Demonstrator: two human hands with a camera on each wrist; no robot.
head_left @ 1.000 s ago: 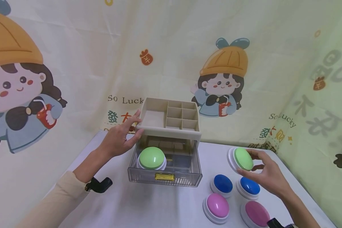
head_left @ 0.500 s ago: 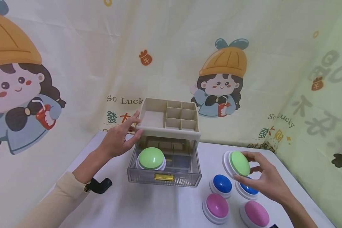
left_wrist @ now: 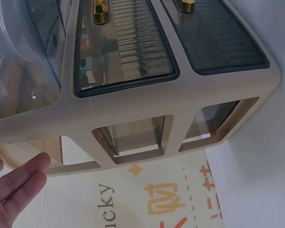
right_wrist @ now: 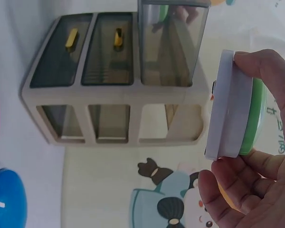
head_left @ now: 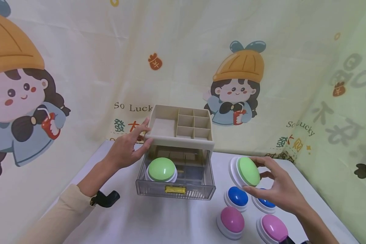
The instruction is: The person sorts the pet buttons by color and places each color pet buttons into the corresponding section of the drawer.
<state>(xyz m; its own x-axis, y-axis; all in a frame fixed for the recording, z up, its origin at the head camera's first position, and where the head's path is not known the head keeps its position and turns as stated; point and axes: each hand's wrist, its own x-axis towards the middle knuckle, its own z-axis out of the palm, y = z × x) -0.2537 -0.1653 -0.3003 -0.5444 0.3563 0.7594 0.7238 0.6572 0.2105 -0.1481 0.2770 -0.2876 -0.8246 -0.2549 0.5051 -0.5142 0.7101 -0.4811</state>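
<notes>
Printed cloth backs a white table. Left hand rests spread fingers on the box; right hand pinches a tilted green button, right of the open drawer. Loose pinching could drop it; carrying low could knock the drawer.

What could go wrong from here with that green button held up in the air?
The tilted light-green domed button with a round white base is held only by its edges in the right grip; it might slip and strike the blue domed button with a white base nearby. If moved into the open, see-through grey plastic drawer, it could bump the other light-green domed button there.
</notes>
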